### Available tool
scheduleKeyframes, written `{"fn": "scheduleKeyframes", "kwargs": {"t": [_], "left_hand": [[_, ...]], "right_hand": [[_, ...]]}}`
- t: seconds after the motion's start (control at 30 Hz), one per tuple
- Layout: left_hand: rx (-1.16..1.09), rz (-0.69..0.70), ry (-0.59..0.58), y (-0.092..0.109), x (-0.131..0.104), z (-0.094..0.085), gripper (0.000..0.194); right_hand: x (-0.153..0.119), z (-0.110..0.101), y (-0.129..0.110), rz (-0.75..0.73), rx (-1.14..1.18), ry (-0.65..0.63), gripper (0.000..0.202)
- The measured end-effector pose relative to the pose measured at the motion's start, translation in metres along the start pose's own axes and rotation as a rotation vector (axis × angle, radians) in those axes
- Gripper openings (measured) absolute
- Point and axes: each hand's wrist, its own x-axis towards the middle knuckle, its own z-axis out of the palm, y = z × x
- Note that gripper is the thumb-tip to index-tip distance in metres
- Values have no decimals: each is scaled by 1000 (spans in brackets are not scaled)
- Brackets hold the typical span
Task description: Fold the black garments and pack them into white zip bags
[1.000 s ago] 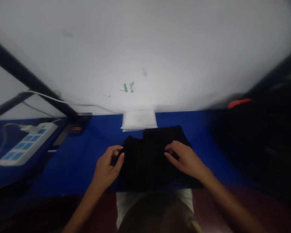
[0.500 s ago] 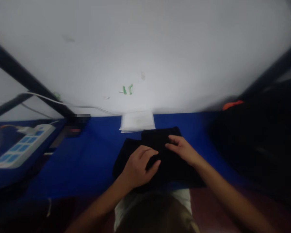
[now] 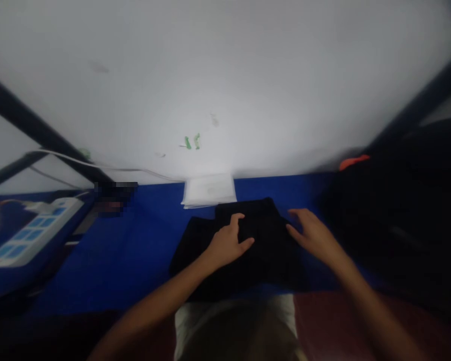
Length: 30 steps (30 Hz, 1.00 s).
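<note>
A black cloth (image 3: 265, 250), dark and folded, lies on the blue table surface (image 3: 146, 250) near its front edge. Over the middle of the cloth is my left hand (image 3: 227, 243), open, its thumb and index finger apart and nothing held. My right hand (image 3: 311, 233) is at the right edge of the cloth, also open, with thumb and fingers spread. Whether either hand presses on the cloth cannot be made out in the dim light.
White papers (image 3: 209, 190) lie behind the cloth against the wall. At the left are a power strip (image 3: 35, 233) and a white cable (image 3: 131, 169). A large dark object (image 3: 406, 215) fills the right side, with an orange item (image 3: 354, 162) beside it.
My right hand has moved right, from above the cloth to its right edge. My left hand has shifted slightly right and up, its index finger more extended. The view has shifted slightly.
</note>
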Motion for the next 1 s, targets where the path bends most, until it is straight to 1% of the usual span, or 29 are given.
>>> {"fn": "scheduleKeyframes", "kwargs": {"t": [0.03, 0.07, 0.1, 0.17, 0.23, 0.3, 0.37, 0.4, 0.47, 0.53, 0.57, 0.6, 0.63, 0.67, 0.7, 0.73, 0.8, 0.83, 0.9, 1.0], "left_hand": [[-27, 55, 4, 3, 0, 1, 63], [-70, 122, 15, 8, 0, 2, 61], [-123, 194, 34, 12, -1, 2, 59], [-232, 333, 107, 22, -4, 0, 57], [-312, 432, 211, 31, -7, -3, 55], [-354, 469, 328, 37, -8, -7, 53], [-376, 443, 417, 36, -7, -11, 49], [-386, 414, 439, 34, -5, -14, 47], [-393, 357, 425, 23, 1, -22, 44], [-322, 338, 376, 5, 12, -35, 34], [-242, 353, 352, -7, 18, -43, 26], [-119, 383, 356, -20, 26, -52, 18], [19, 420, 348, -34, 33, -62, 15], [163, 451, 322, -48, 41, -72, 15], [309, 460, 272, -61, 49, -81, 18], [440, 446, 219, -74, 55, -90, 23], [620, 390, 126, -94, 66, -102, 27], [672, 359, 98, -101, 69, -106, 26], [715, 315, 85, -108, 71, -110, 24], [713, 278, 144, -103, 64, -113, 30]], "right_hand": [[4, -4, -9, -74, 7, 6, 45], [8, -8, -18, -154, 36, -21, 52], [13, -12, -27, -223, 83, -78, 61], [26, -19, -43, -317, 199, -243, 75], [40, -23, -53, -356, 318, -439, 76], [54, -23, -55, -342, 441, -626, 66], [62, -20, -53, -266, 582, -774, 56], [64, -17, -51, -206, 659, -830, 52], [62, -12, -48, -69, 804, -895, 49], [55, -6, -46, 59, 908, -896, 50], [50, -2, -46, 119, 944, -879, 51], [45, 1, -45, 175, 974, -857, 53], [40, 5, -44, 226, 1004, -836, 55], [36, 9, -43, 273, 1034, -815, 56], [31, 13, -42, 313, 1064, -796, 58], [27, 16, -40, 345, 1091, -779, 58], [21, 22, -36, 388, 1118, -748, 58], [18, 24, -34, 402, 1118, -733, 58], [15, 26, -31, 416, 1108, -709, 57], [12, 26, -30, 425, 1098, -681, 55]]}}
